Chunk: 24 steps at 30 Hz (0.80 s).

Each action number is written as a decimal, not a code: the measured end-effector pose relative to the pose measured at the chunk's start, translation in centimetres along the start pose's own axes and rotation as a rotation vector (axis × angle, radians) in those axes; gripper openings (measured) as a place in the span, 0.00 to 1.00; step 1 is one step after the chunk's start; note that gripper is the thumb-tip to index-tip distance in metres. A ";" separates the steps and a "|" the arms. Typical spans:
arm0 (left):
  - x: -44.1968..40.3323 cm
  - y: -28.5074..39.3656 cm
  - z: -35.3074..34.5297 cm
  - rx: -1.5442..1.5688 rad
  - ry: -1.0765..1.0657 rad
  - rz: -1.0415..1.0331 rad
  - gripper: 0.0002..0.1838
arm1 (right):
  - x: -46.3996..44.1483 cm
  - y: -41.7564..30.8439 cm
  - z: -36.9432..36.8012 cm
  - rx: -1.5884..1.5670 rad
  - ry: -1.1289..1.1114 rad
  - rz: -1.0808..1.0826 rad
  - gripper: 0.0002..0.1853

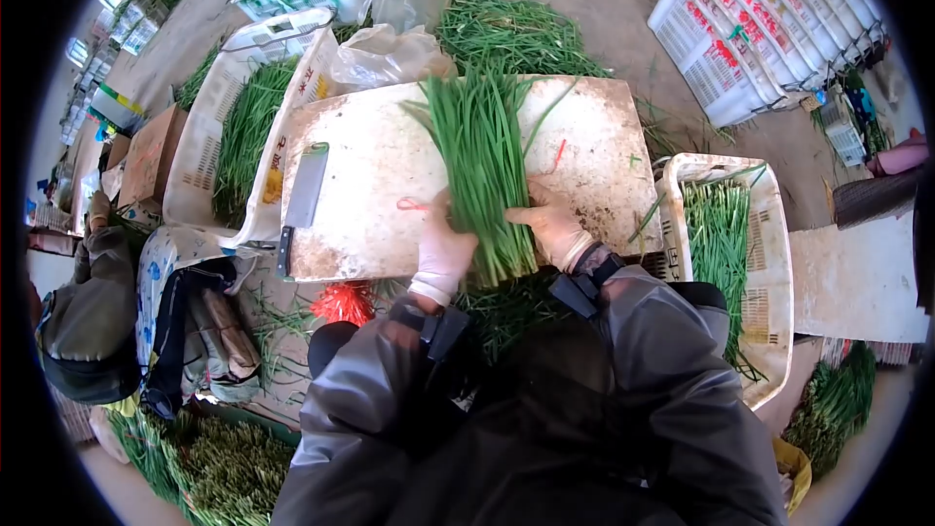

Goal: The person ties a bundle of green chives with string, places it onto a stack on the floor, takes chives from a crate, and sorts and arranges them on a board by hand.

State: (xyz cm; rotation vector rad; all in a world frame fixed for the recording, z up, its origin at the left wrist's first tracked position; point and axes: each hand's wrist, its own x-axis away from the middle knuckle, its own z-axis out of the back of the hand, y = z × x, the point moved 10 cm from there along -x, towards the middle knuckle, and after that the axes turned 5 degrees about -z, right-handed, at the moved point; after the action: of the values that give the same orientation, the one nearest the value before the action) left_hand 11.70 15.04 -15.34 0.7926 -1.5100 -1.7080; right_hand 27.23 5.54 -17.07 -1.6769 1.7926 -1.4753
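Observation:
A thick bunch of garlic chives (484,156) lies lengthwise over a worn white board (370,175), its cut ends toward me. My left hand (446,248), in a pale glove, closes on the bunch's left side near the lower end. From the right side, my gloved right hand (552,226) grips the same bunch, thumb on top of the stalks. A cleaver (306,197) with a dark handle rests on the board's left part. One red tie (413,204) lies beside my left hand, and another red tie (559,155) lies beyond my right hand.
White crates of chives flank the board, a left crate (175,185) and a right crate (774,312). Behind it are a loose chive heap (516,24) and plastic bags (390,56). Stacked white crates (716,49) stand back right. Red ties (344,303) hang at the front edge.

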 end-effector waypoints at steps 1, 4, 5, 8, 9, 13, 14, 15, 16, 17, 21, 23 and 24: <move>-0.2 0.4 0.2 0.055 0.012 0.038 0.42 | 0.4 -0.2 -0.5 -0.092 -0.013 -0.032 0.26; -0.6 0.8 1.5 0.250 0.087 0.077 0.40 | 0.1 -1.2 0.5 0.155 0.074 0.055 0.27; -0.7 0.2 1.7 0.136 0.057 0.073 0.39 | -0.2 -1.1 1.4 0.319 0.114 0.058 0.29; -0.8 -1.9 1.9 -0.063 0.021 0.053 0.36 | -1.3 0.1 4.0 0.467 0.226 -0.039 0.30; -0.7 -1.4 2.0 -0.033 0.047 0.044 0.35 | -1.3 -0.6 3.8 0.602 0.256 0.005 0.31; 0.0 0.0 2.1 0.006 0.104 0.132 0.37 | 0.2 -2.9 3.1 0.909 0.355 0.101 0.37; 0.0 0.4 2.1 -0.016 0.119 0.134 0.39 | 0.9 -3.7 2.5 0.980 0.370 0.139 0.40; -0.2 1.0 2.0 -0.182 0.083 0.054 0.50 | 1.6 -4.5 1.8 1.051 0.386 0.178 0.42; -0.1 1.1 1.9 -0.274 0.058 0.024 0.52 | 2.1 -5.0 1.2 1.152 0.407 0.179 0.44; 0.0 1.2 1.7 -0.367 0.032 -0.005 0.54 | 2.5 -5.5 0.5 1.252 0.429 0.179 0.45; 0.1 1.3 1.4 -0.547 -0.063 0.042 0.55 | 3.0 -5.2 -0.4 1.445 0.406 0.159 0.45; -0.1 0.7 1.8 -0.523 -0.076 0.069 0.52 | 2.7 -4.6 0.1 1.399 0.357 0.106 0.42; -0.3 0.2 2.0 -0.502 -0.067 0.044 0.50 | 2.0 -3.9 1.0 1.350 0.336 0.100 0.41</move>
State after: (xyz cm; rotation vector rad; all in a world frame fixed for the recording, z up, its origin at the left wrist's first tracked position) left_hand 10.21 16.40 -14.89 0.4367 -1.0545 -1.9780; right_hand 29.69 4.05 -13.56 -0.6371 0.5227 -2.1807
